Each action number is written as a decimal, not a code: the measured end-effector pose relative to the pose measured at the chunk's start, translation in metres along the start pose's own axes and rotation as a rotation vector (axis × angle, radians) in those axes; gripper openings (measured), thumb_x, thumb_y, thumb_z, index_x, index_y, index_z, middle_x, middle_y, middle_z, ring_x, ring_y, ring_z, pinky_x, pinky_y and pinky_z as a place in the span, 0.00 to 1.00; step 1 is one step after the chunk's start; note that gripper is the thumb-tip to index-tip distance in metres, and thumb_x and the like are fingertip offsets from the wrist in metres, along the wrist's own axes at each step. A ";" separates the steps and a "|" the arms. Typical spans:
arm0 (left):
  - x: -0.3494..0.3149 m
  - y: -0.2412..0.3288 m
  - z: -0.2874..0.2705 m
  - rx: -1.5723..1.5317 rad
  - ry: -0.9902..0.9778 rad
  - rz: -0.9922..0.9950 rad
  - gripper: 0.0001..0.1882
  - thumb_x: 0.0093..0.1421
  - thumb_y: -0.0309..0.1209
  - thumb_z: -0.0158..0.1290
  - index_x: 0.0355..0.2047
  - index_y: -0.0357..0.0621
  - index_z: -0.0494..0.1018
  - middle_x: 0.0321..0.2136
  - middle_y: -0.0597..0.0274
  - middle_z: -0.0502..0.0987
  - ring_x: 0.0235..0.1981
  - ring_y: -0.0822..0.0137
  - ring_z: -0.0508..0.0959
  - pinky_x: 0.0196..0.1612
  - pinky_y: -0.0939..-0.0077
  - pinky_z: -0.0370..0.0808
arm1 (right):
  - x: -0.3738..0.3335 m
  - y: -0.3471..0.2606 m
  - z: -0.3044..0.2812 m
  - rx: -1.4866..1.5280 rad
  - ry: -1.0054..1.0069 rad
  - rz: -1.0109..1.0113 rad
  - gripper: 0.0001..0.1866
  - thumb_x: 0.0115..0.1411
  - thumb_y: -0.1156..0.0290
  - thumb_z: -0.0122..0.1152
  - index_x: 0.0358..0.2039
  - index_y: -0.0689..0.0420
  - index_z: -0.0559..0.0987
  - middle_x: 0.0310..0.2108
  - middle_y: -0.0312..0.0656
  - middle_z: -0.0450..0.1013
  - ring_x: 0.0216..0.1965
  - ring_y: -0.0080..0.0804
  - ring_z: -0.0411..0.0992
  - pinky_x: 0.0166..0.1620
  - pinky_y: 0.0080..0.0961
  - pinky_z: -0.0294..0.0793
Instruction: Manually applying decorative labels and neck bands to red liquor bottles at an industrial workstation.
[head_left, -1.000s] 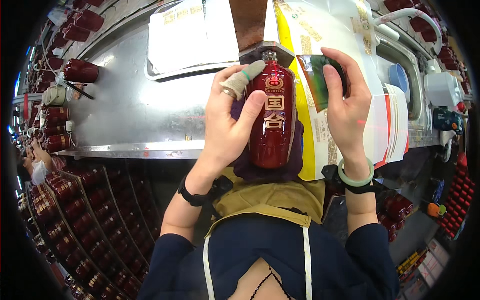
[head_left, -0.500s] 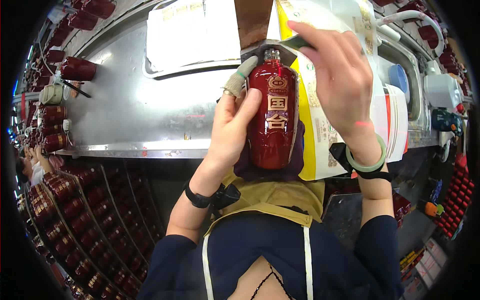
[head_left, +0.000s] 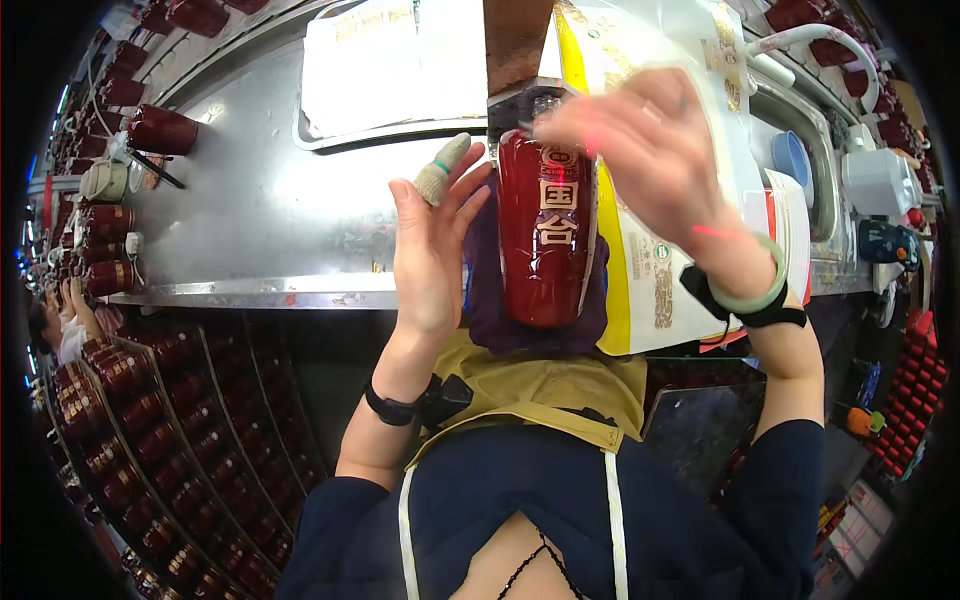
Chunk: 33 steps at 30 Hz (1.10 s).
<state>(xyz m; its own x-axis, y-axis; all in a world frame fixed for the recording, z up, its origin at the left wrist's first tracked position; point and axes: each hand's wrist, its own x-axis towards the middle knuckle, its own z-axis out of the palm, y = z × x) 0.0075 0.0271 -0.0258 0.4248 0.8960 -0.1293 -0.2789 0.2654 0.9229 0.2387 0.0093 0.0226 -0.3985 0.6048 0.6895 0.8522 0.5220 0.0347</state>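
Note:
A glossy dark red bottle [head_left: 545, 270] with gold markings lies on a dark purple cloth [head_left: 484, 290], its clear glass neck pointing away from me. The neck end rests by a dark, angular metal holder [head_left: 508, 105]. To the left of the bottle, my left hand [head_left: 428, 250] is apart from it, fingers spread, with a knitted finger cot [head_left: 445, 170] on one finger. My right hand [head_left: 640, 150] is smeared by motion over the bottle's shoulder. Its fingers look closed together near the neck, and a thin pale edge shows at their tips; what they hold is unclear.
White sheets lie in a metal tray [head_left: 395, 75] at the far left. Yellow and white printed sheets [head_left: 650, 290] cover the bench right of the bottle. A blue cup [head_left: 793, 155] stands by the sink. Racks of red bottles [head_left: 160, 420] fill the lower left.
My left hand has let go of the bottle and moved left, its fingers opening. My right hand, earlier pinching a flat dark green piece beyond the neck, has come down over the bottle's shoulder.

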 end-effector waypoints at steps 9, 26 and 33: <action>-0.009 -0.006 0.001 0.024 -0.025 -0.042 0.44 0.74 0.61 0.23 0.68 0.30 0.57 0.65 0.43 0.65 0.66 0.52 0.65 0.70 0.55 0.59 | -0.044 -0.046 -0.012 0.518 -0.025 0.086 0.15 0.52 0.75 0.69 0.41 0.49 0.84 0.37 0.32 0.81 0.31 0.28 0.75 0.35 0.25 0.73; -0.022 -0.013 0.008 0.027 0.014 -0.003 0.43 0.74 0.61 0.23 0.68 0.31 0.58 0.65 0.46 0.66 0.66 0.54 0.65 0.71 0.57 0.57 | -0.022 0.002 0.009 -0.079 0.245 0.255 0.11 0.52 0.75 0.64 0.37 0.49 0.85 0.34 0.29 0.80 0.33 0.29 0.72 0.42 0.26 0.68; -0.011 -0.017 -0.004 0.418 -0.159 0.417 0.50 0.69 0.69 0.26 0.72 0.37 0.51 0.71 0.51 0.56 0.69 0.55 0.60 0.72 0.56 0.54 | -0.058 -0.051 -0.025 0.340 0.069 -0.022 0.13 0.53 0.74 0.65 0.40 0.50 0.84 0.41 0.34 0.81 0.35 0.31 0.75 0.38 0.28 0.74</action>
<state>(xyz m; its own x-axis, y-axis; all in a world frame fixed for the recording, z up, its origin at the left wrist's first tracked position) 0.0042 0.0137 -0.0418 0.4854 0.8215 0.2992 -0.1013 -0.2870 0.9525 0.2267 -0.0675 -0.0009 -0.3819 0.5548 0.7392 0.6770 0.7123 -0.1848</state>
